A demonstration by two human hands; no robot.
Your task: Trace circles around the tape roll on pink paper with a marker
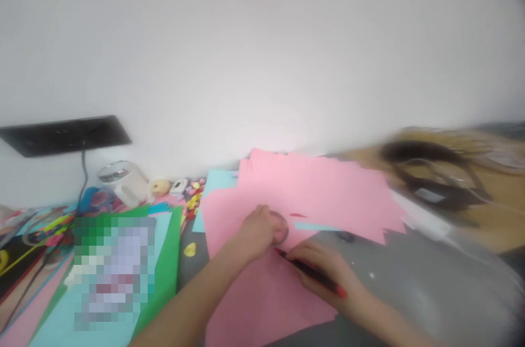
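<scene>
Touching the disc (pixel 282 227) on pink paper (pixel 262 303) with the left hand (pixel 256 229), too blurred to tell pinched from pressed; clasping the pen (pixel 314 273) in the right hand (pixel 324 260), tip near the disc. Could let the disc slide through too light a hold or a pen nudge.

The left hand (pixel 258 229) covers one side of the round disc (pixel 280 228), so its full outline is hidden! The pen (pixel 314 274) in the right hand (pixel 324 270) has a blurred tip; no telling whether it touches the disc. Both forearms (pixel 192 293) run off the bottom edge, the black panel (pixel 61 138) is sliced at left, a dark curved object (pixel 430 151) smears at right, mosaic blocks (pixel 118 265) mask whatever's beneath, and a white speck (pixel 372 275) is too tiny to name.
</scene>
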